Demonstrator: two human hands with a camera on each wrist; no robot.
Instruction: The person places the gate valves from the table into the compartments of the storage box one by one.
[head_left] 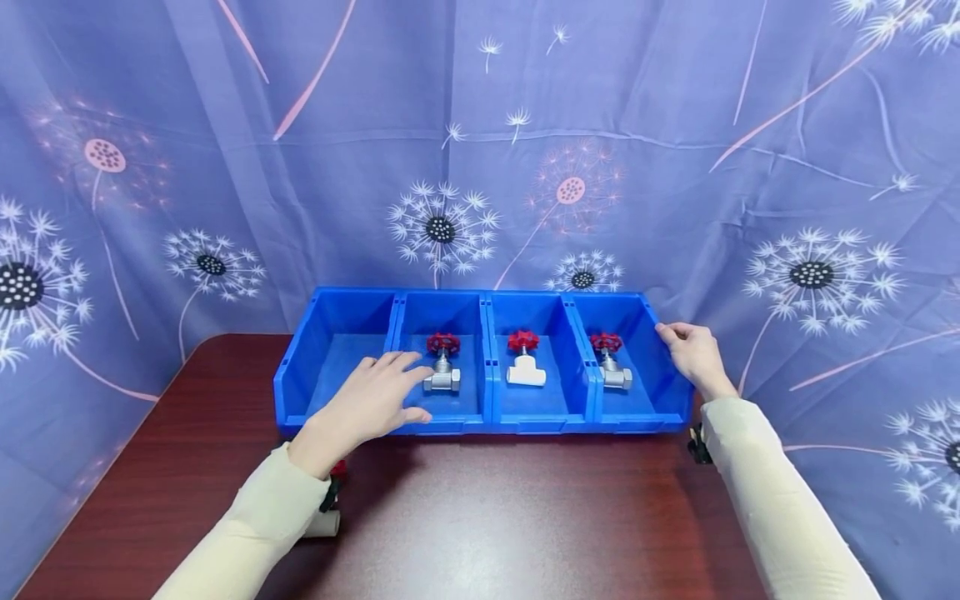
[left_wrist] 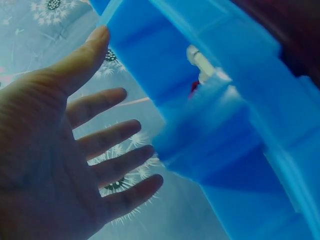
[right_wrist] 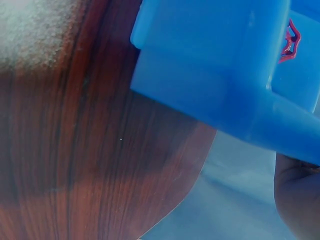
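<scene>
My left hand point(head_left: 371, 396) is held with spread fingers over the front of the two leftmost blue bins, holding nothing; its fingers point(left_wrist: 120, 147) show straight in the left wrist view. The right hand point(head_left: 693, 358) grips the outer side wall of the rightmost blue bin point(head_left: 667, 367) at its rim. A metal valve with a red handwheel point(head_left: 442, 379) lies in the second bin from the left, near my left fingertips. The third bin holds a white valve with a red handwheel point(head_left: 527, 373). Another metal valve point(head_left: 617, 378) lies in the rightmost bin.
The bins stand side by side in a row on a dark red-brown wooden table point(head_left: 510, 517). A white pipe-like piece point(head_left: 322, 524) with a red part near it is mostly hidden beneath my left forearm. A blue dandelion-print curtain point(head_left: 510, 100) hangs behind and on both sides.
</scene>
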